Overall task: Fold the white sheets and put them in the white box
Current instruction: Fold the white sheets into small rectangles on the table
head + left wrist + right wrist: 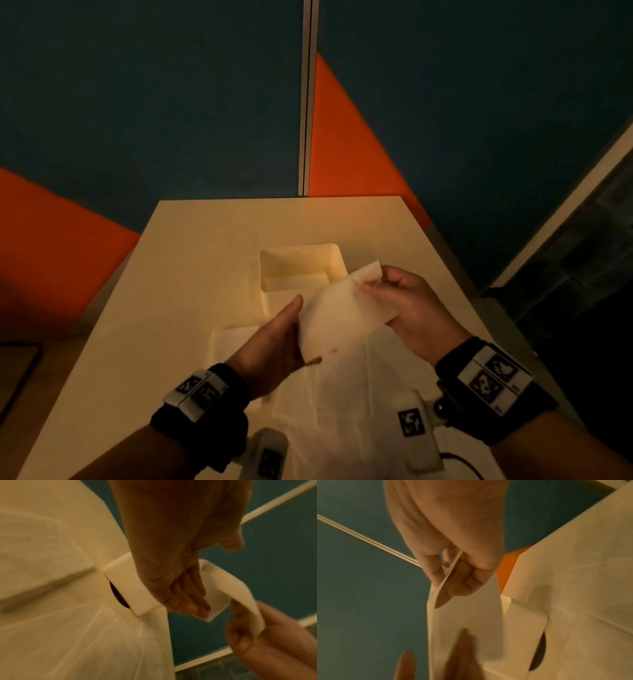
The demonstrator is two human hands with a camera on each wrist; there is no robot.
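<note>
Dim amber light falls on a pale tabletop (191,274) set against teal and orange wall panels, where a person folds thin white sheets. Nearest the camera, loose sheets (342,404) lie spread and creased across the front of the tabletop, with a smaller one (233,339) just to their left. Above them, both hands hold one folded sheet (342,315) in the air, stretched between them at a slant. The left hand (274,346) takes the lower end, thumb on top and fingers (188,601) behind it; how tightly they close cannot be told for certain, though the grip appears to be a light pinch. The right hand (411,308) pinches the upper corner, and the right wrist view shows the doubled edge caught between thumb and curled fingers (462,582). Beyond the hands stands the box (301,250), open at the top; something pale lies on its floor, perhaps a folded sheet, but that is unclear. The held sheet hangs just in front of the box's near right corner, apart from it.

Judging by the way it bends and lets light through, the sheet is very light, soft and easy to crumple or tear. It looks best taken at corners or along the folded edge, with a gentle pinch from both hands to keep the layers aligned.
</note>
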